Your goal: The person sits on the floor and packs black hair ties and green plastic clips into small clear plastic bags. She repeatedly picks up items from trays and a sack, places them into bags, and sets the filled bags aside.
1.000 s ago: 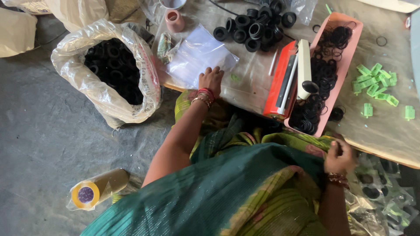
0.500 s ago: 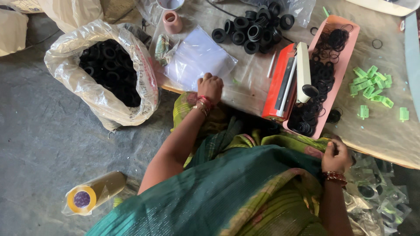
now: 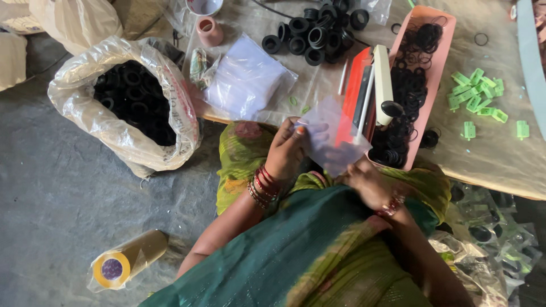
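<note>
head view. the left hand pinches the upper left edge of a small clear plastic pouch, thumb and forefinger closed on the film; the right hand grips the pouch's lower edge from beneath, its fingers curled and partly hidden behind the film. the pouch hangs between the two hands, over the table's near edge and just in front of the red-and-white heat sealer. beyond the fingertips lies the pink tray of thin black rings; further out, a loose cluster of thick black rubber rings. to the left of the left fingers sits a stack of clear pouches, and further left an open sack of black rings. small green plastic clips lie to the right of the tray. judgement: the pouch opens best if each hand holds one wall only and the pull is gentle, keeping the mouth facing the tray.
</note>
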